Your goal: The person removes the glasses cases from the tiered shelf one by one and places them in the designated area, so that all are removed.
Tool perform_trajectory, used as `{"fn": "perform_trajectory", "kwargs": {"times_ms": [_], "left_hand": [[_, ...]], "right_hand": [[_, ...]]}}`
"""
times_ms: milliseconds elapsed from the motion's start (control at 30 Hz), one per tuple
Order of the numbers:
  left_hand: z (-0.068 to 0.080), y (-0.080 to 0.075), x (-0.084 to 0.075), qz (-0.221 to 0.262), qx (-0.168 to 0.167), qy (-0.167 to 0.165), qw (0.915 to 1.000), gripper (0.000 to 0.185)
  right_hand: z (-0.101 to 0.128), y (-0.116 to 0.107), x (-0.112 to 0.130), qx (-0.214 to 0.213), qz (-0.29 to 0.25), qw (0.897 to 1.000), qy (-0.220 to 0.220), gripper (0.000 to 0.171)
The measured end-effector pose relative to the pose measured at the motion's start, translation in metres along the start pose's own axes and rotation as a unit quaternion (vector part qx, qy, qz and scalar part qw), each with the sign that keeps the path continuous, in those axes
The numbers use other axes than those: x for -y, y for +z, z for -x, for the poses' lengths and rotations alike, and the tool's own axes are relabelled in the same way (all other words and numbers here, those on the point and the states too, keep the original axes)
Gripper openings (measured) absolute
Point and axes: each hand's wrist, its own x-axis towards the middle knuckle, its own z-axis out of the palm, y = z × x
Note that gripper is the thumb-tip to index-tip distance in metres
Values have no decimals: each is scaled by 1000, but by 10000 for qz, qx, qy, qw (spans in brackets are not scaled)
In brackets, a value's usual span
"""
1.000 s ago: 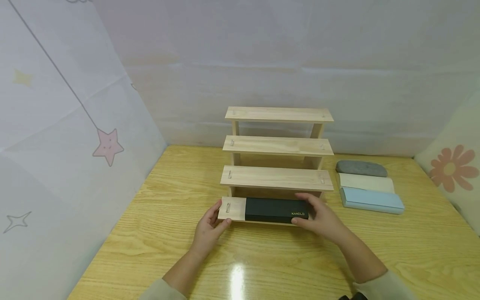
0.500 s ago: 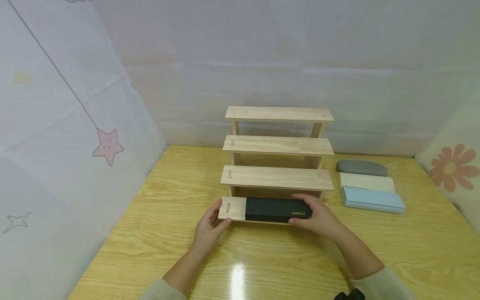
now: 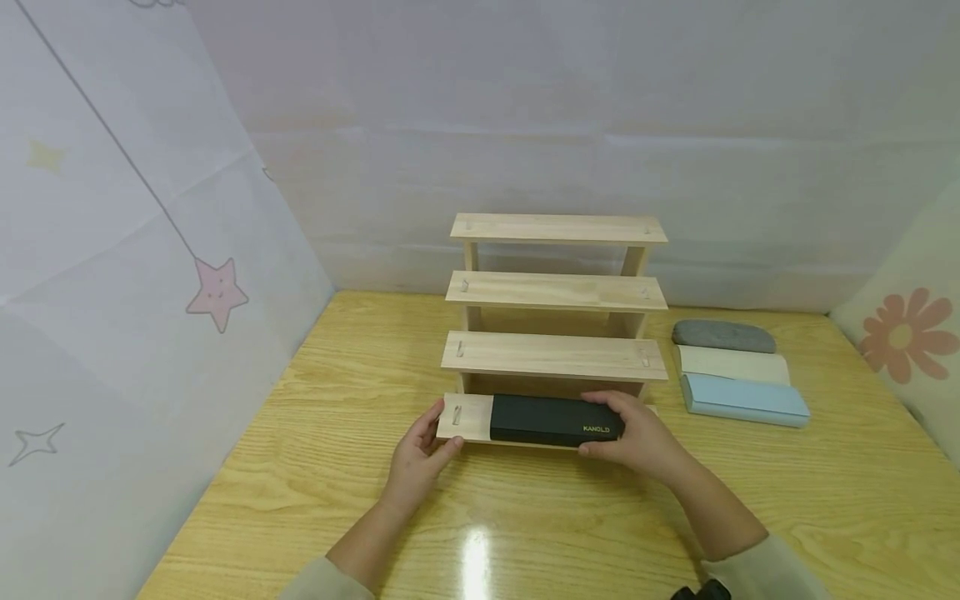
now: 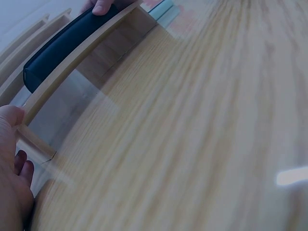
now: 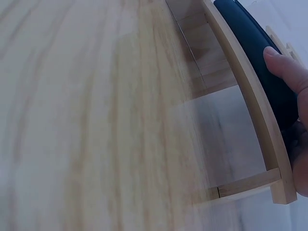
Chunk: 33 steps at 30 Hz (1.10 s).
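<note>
Gripping: right hand (image 3: 637,437) curls over the right end of the black glasses case (image 3: 551,419), thumb at its front edge, fingers over the back.
Steadying: left hand (image 3: 420,454) pinches the left end of the lowest step of the wooden tiered stand (image 3: 555,354).
Hands: well apart, each clamped on its own thing.
Case position: flat on the lowest step, set right of centre, gold lettering facing front.
Handling: likely light, rigid and smooth, so it may slide on bare wood; taking it by the ends or long sides looks safest.
Counter (image 3: 525,533): glossy pale wood grain, slick.
Nearby: grey case (image 3: 722,336), cream case (image 3: 733,364) and blue case (image 3: 744,399) lying right of the stand.
Room: pale sheets with star and flower prints.
</note>
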Motion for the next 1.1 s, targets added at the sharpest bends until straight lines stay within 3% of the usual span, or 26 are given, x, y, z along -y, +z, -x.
{"fn": "perform_trajectory", "kwargs": {"times_ms": [833, 1100], "left_hand": [[1, 0, 0, -71, -25, -36, 10000, 67], [1, 0, -2, -71, -23, -91, 9999, 67]], "right_hand": [[13, -10, -6, -211, -641, 9974, 255, 76], [23, -21, -7, -171, -835, 9939, 699, 78]]}}
